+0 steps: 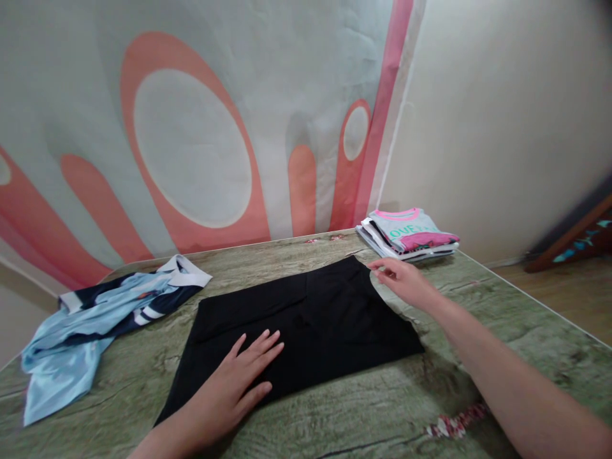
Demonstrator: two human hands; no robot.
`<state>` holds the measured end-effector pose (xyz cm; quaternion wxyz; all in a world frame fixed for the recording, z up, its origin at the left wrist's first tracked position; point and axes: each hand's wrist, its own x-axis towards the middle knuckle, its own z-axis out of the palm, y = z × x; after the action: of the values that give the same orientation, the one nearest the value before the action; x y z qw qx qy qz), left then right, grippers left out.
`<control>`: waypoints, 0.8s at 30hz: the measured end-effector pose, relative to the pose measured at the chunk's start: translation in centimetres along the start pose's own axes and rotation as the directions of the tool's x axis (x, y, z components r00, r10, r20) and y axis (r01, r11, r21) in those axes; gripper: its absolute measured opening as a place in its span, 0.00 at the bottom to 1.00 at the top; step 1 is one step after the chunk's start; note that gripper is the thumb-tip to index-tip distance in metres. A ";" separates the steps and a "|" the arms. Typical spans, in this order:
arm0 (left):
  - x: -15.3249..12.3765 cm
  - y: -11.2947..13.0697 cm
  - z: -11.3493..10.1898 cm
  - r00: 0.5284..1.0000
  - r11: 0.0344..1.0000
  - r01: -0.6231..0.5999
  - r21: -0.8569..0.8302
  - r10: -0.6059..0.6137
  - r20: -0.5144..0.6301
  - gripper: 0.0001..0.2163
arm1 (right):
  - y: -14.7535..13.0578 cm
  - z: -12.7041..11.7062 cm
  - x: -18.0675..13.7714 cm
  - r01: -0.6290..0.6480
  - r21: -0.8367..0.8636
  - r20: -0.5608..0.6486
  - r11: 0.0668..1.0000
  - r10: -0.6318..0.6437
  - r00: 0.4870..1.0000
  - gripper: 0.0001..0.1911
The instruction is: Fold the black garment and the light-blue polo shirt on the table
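A black garment [306, 319] lies spread and folded on the table in front of me, nearly flat with a few creases. Its exact kind is not clear; the right edge curves inward. Flat on its near left part rests my left hand [243, 376], fingers stretched out. My right hand [399, 280] is at the garment's far right corner, its fingers curled in and the fingertips closed at the edge there.
The green wood-patterned table [363, 414] reaches back to a wall with a coral-and-white printed sheet [268, 217]. A light blue, navy and white shirt [115, 312] lies crumpled at left. Behind my right hand sits a stack of folded clothes [411, 236].
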<state>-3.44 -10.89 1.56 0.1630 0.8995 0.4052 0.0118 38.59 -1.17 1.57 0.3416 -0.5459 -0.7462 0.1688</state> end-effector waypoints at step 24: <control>23.5 4.9 1.1 0.940 0.988 0.155 -0.006 -0.149 -0.307 0.14 | 0.6 -1.0 -4.2 -0.201 0.060 0.520 0.978 0.141 0.842 0.24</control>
<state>16.08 3.01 -0.64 0.0903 0.8542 0.4939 0.1352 40.43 -5.02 0.55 0.1440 -0.5255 -0.7477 0.3795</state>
